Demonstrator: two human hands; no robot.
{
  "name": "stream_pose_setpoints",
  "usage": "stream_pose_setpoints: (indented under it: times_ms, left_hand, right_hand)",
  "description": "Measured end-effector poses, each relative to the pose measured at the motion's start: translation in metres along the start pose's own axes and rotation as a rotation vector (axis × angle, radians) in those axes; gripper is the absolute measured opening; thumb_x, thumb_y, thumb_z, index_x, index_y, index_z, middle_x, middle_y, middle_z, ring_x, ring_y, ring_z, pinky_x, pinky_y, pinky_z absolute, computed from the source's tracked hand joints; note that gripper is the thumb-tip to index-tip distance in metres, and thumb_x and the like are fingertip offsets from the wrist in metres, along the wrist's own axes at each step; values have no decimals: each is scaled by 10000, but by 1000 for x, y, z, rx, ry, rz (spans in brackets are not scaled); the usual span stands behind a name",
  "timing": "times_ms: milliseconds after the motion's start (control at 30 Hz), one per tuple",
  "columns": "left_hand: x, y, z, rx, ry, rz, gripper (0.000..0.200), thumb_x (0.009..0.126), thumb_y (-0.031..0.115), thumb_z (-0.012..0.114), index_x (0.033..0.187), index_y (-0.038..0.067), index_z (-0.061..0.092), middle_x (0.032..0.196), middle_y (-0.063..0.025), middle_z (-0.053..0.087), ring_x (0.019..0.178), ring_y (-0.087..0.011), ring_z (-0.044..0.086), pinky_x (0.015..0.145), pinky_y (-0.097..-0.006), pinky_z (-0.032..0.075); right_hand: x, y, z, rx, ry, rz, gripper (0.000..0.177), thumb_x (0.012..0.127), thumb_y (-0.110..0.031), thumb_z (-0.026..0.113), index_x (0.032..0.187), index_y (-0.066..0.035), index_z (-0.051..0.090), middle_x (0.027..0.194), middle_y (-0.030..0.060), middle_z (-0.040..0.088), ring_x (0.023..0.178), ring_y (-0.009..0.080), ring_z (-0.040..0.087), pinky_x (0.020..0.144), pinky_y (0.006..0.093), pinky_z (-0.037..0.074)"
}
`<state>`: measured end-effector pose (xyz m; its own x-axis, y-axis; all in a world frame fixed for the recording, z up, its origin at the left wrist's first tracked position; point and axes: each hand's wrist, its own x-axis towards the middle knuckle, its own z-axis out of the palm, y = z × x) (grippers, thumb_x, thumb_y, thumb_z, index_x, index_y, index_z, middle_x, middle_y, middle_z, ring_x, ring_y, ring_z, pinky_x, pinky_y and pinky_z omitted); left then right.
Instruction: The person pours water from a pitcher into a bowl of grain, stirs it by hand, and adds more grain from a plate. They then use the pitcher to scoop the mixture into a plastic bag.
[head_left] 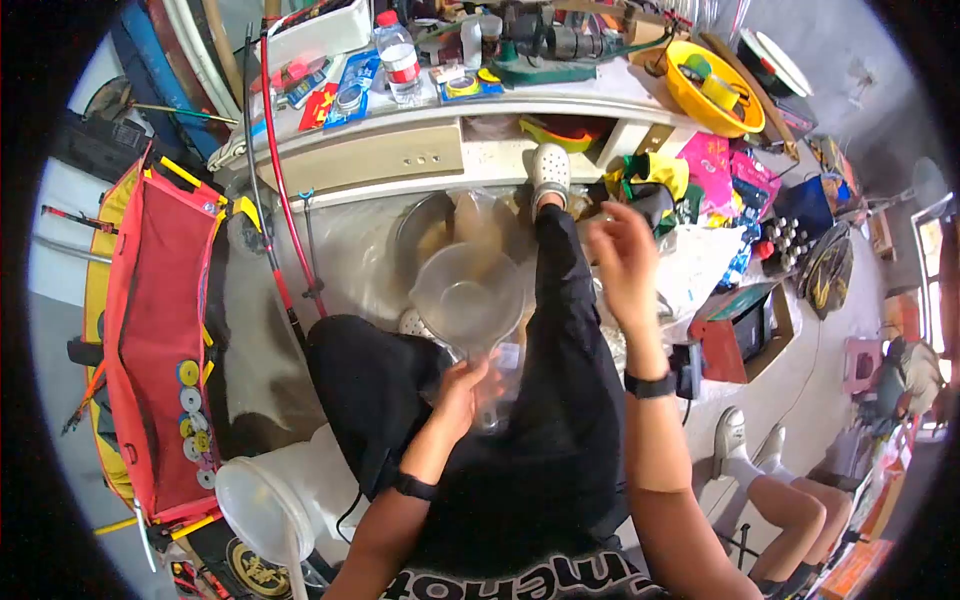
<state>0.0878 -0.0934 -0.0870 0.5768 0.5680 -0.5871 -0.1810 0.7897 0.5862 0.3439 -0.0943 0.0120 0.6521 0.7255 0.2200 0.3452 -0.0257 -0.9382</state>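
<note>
A clear plastic scoop (468, 292) is held by its handle in my left hand (466, 390), over the gap between my legs. Beneath and beyond the scoop, a round basin (410, 238) with tan contents stands on the floor, partly hidden by the scoop. My right hand (625, 255) is raised to the right of my right leg, touching nothing that I can see. It is blurred, and its fingers look loosely bent and apart.
A cluttered bench (360, 150) runs across the front, with a bottle (398, 62) and a yellow basin (705, 90). A red bag (165, 330) and white bucket (265, 505) stand left. An open box (745, 340) and another person's legs (790, 500) are right.
</note>
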Motion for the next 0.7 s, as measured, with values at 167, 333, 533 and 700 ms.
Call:
stream_pose_setpoints:
  times_ms: [167,333,533,700]
  left_hand:
    - [-2,1,1,8,11,5,333,913,198,529,1168,-16,542,808,-51,585,686,-149,567,650,-274,491]
    - [3,-2,-1,11,33,-11,317,912,187,525,1157,-12,547,816,-49,584,689,-147,571,650,-268,494]
    - [6,-4,-1,51,-33,-23,315,911,190,527,1151,-12,552,797,-53,585,670,-148,572,651,-270,497]
    - [5,-7,-2,42,-41,-28,268,904,183,550,1108,12,577,821,-56,603,717,-149,594,660,-280,514]
  right_hand:
    - [-3,107,31,-698,-293,67,699,724,-430,679,1260,-35,464,1289,246,461,1219,390,419,1012,435,353]
    - [-10,105,50,-923,-734,435,610,688,-435,665,1177,-81,575,1382,225,365,1209,422,422,967,461,412]
    - [-9,100,53,-984,-712,469,517,688,-357,656,1154,-140,601,1312,188,424,1167,384,473,939,440,445]
    - [-15,98,49,-966,-694,430,517,693,-368,647,1163,-158,600,1274,169,453,1148,366,488,928,438,451]
